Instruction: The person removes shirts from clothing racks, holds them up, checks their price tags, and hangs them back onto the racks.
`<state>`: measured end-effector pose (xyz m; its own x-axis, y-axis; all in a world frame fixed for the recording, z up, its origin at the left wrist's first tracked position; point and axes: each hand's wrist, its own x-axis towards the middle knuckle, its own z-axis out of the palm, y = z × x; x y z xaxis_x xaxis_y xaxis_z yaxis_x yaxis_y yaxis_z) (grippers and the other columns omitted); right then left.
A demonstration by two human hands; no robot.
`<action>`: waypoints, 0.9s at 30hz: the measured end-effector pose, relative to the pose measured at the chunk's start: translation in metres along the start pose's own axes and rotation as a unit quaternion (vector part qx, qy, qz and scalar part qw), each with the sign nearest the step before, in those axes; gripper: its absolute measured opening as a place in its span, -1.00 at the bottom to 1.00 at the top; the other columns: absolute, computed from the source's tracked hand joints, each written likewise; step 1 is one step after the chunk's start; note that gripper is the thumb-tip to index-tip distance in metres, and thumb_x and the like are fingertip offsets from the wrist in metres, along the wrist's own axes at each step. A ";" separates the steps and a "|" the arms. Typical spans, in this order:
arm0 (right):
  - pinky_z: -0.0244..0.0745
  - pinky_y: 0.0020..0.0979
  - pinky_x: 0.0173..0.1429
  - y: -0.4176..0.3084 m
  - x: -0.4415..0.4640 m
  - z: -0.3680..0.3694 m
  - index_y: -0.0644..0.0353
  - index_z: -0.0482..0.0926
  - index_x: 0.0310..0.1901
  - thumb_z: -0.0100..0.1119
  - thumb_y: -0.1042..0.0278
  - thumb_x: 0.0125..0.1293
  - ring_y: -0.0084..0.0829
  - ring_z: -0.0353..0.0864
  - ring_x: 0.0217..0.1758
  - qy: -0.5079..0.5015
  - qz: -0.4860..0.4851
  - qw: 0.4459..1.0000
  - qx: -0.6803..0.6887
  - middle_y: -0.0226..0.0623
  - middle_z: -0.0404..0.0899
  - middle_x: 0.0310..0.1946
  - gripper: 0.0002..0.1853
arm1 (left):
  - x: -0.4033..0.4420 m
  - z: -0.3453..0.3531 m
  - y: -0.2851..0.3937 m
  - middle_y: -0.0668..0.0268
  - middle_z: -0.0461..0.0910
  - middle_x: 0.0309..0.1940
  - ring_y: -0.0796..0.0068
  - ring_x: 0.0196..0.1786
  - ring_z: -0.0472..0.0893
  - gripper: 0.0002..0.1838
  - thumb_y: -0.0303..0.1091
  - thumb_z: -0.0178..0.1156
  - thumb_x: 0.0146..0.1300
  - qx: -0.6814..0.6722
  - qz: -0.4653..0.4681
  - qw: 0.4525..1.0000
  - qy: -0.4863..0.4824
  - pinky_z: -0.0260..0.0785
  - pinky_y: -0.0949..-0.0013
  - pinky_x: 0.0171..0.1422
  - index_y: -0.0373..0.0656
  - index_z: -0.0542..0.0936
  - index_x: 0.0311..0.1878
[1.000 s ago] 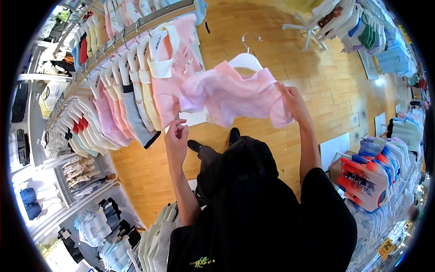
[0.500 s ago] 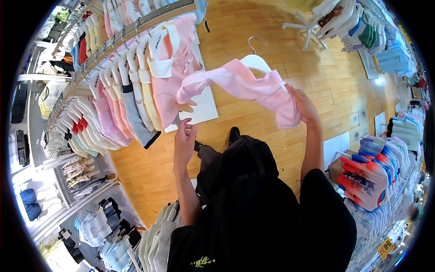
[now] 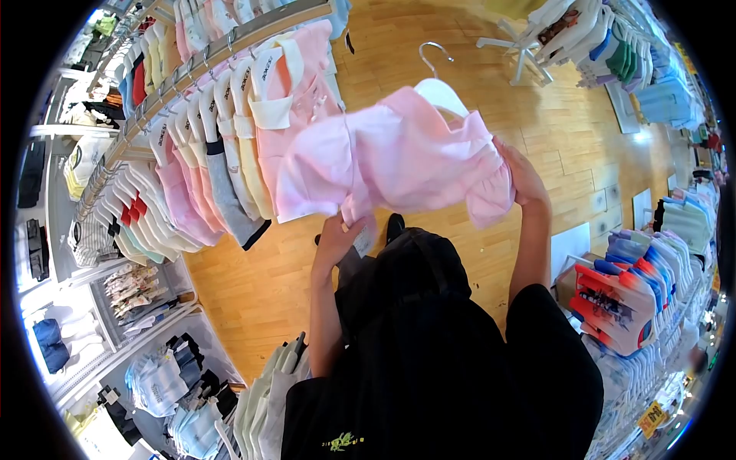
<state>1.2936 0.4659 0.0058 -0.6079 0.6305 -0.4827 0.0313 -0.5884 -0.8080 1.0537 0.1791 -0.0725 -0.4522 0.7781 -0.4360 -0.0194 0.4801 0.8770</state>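
Note:
A small pink dress (image 3: 406,157) is spread in front of me, with puffed sleeves and a seam across it. The white hanger (image 3: 442,95) sits in its neck opening, metal hook pointing away from me. My right hand (image 3: 527,180) is closed on the sleeve end at the right; its fingertips are partly behind the cloth. At the near left edge, my left hand (image 3: 336,241) pinches another gathered part of the dress. A small greyish piece (image 3: 364,239) shows beside the left fingers; I cannot tell what it is.
A rail (image 3: 157,100) of children's clothes on hangers runs along the left, with shelves (image 3: 77,368) of folded clothes below. Another garment rack (image 3: 606,46) stands at the far right. Printed shirts (image 3: 613,303) hang at the near right. Pale garments (image 3: 268,402) hang close to my left elbow.
My left hand, free before, has moved right and taken hold of the dress's near left edge. The dress has opened out wider, and the hanger has shifted slightly away and to the right.

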 end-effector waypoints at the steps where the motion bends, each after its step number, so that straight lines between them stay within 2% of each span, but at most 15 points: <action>1: 0.52 -0.50 -0.13 -0.004 -0.001 0.005 0.29 0.57 -0.05 0.15 0.00 0.42 -0.60 0.60 -0.22 0.001 0.000 1.000 0.000 -0.37 0.63 -0.21 -0.57 | 0.005 0.002 -0.013 0.25 0.68 -0.19 0.53 -0.16 0.60 -0.58 -0.25 0.29 0.29 -0.057 0.007 0.996 -0.062 0.42 0.41 -0.02 -0.37 0.55 0.09; 2: 0.52 -0.50 -0.12 -0.008 -0.002 0.011 0.29 0.57 -0.04 0.12 -0.01 0.43 -0.60 0.61 -0.20 0.005 -0.007 1.000 0.008 -0.37 0.63 -0.20 -0.57 | 0.007 0.007 -0.027 0.34 0.69 -0.30 0.63 -0.27 0.60 -0.69 -0.32 0.24 0.33 -0.062 0.007 0.997 -0.043 0.44 0.47 -0.13 -0.38 0.60 -0.01; 5: 0.52 -0.51 -0.10 -0.009 0.002 0.014 0.29 0.57 -0.03 0.07 -0.02 0.45 -0.59 0.61 -0.18 0.032 -0.018 0.999 0.011 -0.37 0.63 -0.18 -0.55 | -0.005 0.011 -0.006 0.32 0.68 -0.27 0.62 -0.26 0.60 -0.71 -0.33 0.25 0.32 -0.137 -0.042 0.987 -0.074 0.45 0.49 -0.14 -0.37 0.60 -0.03; 7: 0.53 -0.51 -0.09 -0.008 0.004 0.016 0.29 0.58 -0.03 0.05 -0.02 0.46 -0.60 0.61 -0.17 0.054 -0.020 0.998 0.005 -0.37 0.64 -0.16 -0.55 | -0.009 0.016 -0.002 0.34 0.67 -0.27 0.63 -0.25 0.61 -0.71 -0.34 0.26 0.31 -0.163 -0.029 0.984 -0.060 0.47 0.50 -0.16 -0.35 0.59 -0.01; 9: 0.53 -0.49 -0.06 -0.007 0.006 0.019 0.31 0.57 0.00 0.05 -0.01 0.46 -0.58 0.62 -0.16 0.096 -0.051 0.994 0.012 -0.34 0.64 -0.13 -0.54 | -0.013 0.016 0.005 0.34 0.66 -0.22 0.63 -0.22 0.62 -0.65 -0.39 0.28 0.28 -0.265 -0.069 0.956 -0.104 0.48 0.51 -0.11 -0.32 0.54 0.08; 15: 0.54 -0.46 -0.02 -0.006 0.009 0.024 0.34 0.54 0.04 0.04 -0.01 0.47 -0.52 0.63 -0.12 0.109 -0.099 0.988 0.044 -0.29 0.63 -0.10 -0.52 | -0.030 0.023 0.044 0.35 0.63 -0.11 0.66 -0.14 0.60 -0.59 -0.45 0.31 0.24 -0.300 -0.024 0.947 -0.110 0.46 0.52 0.01 -0.29 0.49 0.14; 19: 0.55 -0.45 -0.01 -0.009 0.009 0.026 0.36 0.54 0.05 0.04 0.00 0.47 -0.51 0.64 -0.10 0.125 -0.091 0.987 0.052 -0.27 0.63 -0.08 -0.52 | -0.032 0.023 0.039 0.34 0.62 -0.11 0.65 -0.10 0.60 -0.60 -0.43 0.29 0.27 -0.285 -0.031 0.952 -0.110 0.46 0.52 0.02 -0.30 0.48 0.14; 25: 0.55 -0.45 0.00 -0.007 0.011 0.027 0.37 0.54 0.04 0.06 0.00 0.46 -0.51 0.64 -0.09 0.127 -0.092 0.986 0.050 -0.26 0.63 -0.08 -0.51 | -0.034 0.023 0.042 0.27 0.62 -0.11 0.52 -0.12 0.63 -0.69 -0.46 0.14 0.38 -0.300 -0.030 0.945 -0.126 0.53 0.39 0.01 -0.31 0.42 0.14; 27: 0.54 -0.46 -0.01 -0.004 0.014 0.025 0.36 0.54 0.04 0.07 -0.01 0.45 -0.53 0.63 -0.09 0.126 -0.091 0.987 0.039 -0.27 0.63 -0.08 -0.51 | -0.036 0.022 0.050 0.16 0.60 0.00 0.35 -0.14 0.65 -0.67 -0.46 0.05 0.41 -0.380 -0.079 0.910 -0.149 0.55 0.31 0.00 -0.32 0.37 0.19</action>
<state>1.2652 0.4648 0.0103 -0.3808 0.8295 -0.4086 -0.1276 -0.4848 -0.8653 1.0881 0.1841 -0.0176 -0.1307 0.8535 -0.5044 -0.7249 0.2648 0.6359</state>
